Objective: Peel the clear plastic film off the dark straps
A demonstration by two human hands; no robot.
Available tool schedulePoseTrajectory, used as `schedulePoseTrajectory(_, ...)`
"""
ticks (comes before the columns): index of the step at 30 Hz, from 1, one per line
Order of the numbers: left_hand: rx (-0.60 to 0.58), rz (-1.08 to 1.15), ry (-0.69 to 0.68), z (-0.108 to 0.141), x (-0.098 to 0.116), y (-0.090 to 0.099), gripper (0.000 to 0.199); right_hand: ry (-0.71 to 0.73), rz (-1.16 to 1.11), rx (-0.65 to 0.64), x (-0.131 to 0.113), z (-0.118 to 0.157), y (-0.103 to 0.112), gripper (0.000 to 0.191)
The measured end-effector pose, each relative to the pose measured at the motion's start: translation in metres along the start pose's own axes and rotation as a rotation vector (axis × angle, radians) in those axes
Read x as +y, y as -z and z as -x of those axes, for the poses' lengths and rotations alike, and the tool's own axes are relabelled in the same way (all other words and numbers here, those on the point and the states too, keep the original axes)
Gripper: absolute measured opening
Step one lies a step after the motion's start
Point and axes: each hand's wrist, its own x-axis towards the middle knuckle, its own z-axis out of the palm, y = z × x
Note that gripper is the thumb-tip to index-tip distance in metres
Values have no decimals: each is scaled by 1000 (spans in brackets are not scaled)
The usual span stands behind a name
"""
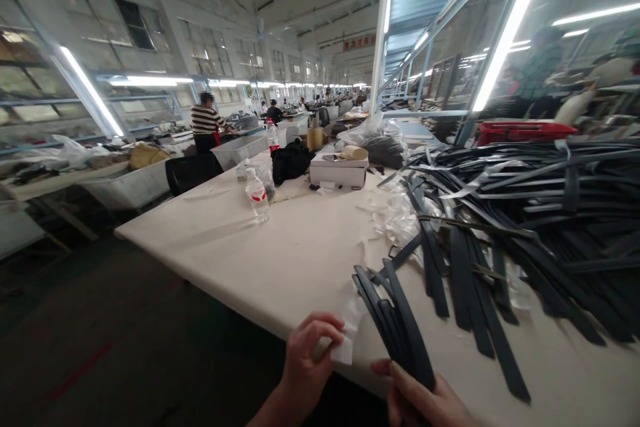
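My left hand [313, 353] pinches a small piece of white paper or film [343, 351] over the table's near edge. A few dark grey straps [400, 320] fan out from my right hand [417, 393], whose fingers are closed round their lower ends. The upper ends of these straps rest towards the table top, close to some loose straps. Just right of the held bunch, more dark straps [465, 280] lie with their ends pointing at me. Part of my right hand is cut off by the bottom of the view.
A large pile of dark straps [565, 213] covers the right of the table [295, 247]. Clear plastic wrapping [395, 213] lies beside it. Farther back are a water bottle [258, 199], a black bag [293, 161] and a white box [339, 170]. A person [205, 123] stands behind.
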Motion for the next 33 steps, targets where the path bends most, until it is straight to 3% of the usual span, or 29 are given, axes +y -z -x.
schedulePoseTrajectory(5,-105,-74,-211,12,13,-11,15,79,122,2,-14,-14,-19,72)
schedulePoseTrajectory(9,-210,-145,-234,20,12,-13,16,113,139,98,-12,-18,-16,55)
schedulePoseTrajectory(11,-182,-83,-121,23,12,-12,11,124,149,145,-9,-19,-12,51)
schedulePoseTrajectory(14,-160,206,287,23,15,-10,31,145,174,198,-2,-19,-8,50)
schedulePoseTrajectory(16,-283,409,571,21,19,-11,38,152,193,217,3,-19,-7,49)
schedulePoseTrajectory(18,-444,515,727,18,23,-13,35,148,208,236,8,-19,-7,50)
schedulePoseTrajectory(21,-535,544,792,15,28,-19,30,143,223,257,11,-18,-8,51)
schedulePoseTrajectory(26,-498,594,905,12,31,-27,28,156,268,225,10,-12,-6,51)
schedulePoseTrajectory(30,-525,572,865,13,29,-26,25,169,295,245,12,-7,-3,50)
schedulePoseTrajectory(33,-563,606,875,13,30,-25,36,167,325,306,16,-7,0,47)
